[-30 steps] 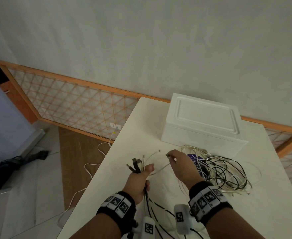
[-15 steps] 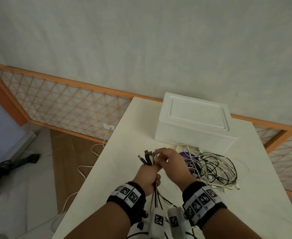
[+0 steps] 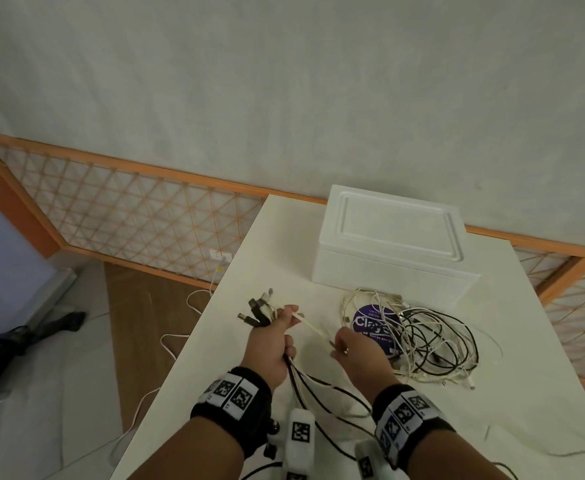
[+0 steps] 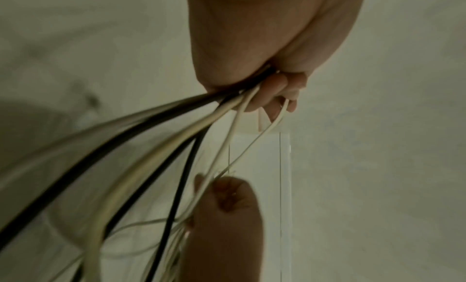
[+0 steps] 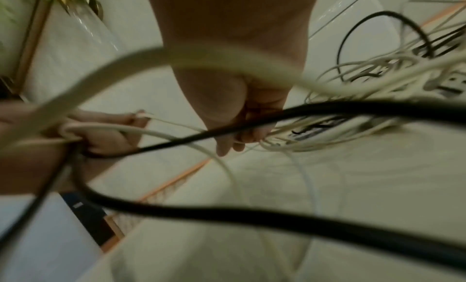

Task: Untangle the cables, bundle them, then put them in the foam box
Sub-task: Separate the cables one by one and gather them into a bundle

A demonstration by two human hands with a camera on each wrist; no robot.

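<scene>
White cable [image 3: 313, 330] (taut) — both hands pinch it.

Looks like a plain room in someone's home: a white worktop [image 3: 526, 403] is sitting against a bare plaster wall [image 3: 284, 98], an orange lattice fence [image 3: 128, 216] is running along it, and a charger is hanging from a wall socket [image 3: 220, 254].

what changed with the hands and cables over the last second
The right hand went to the left hand, handed over a white cable end, then drew back right; it now pinches that cable further along, stretched between the hands. The left hand kept gripping its bunch of cable ends. The tangle and closed foam box stayed put.
</scene>
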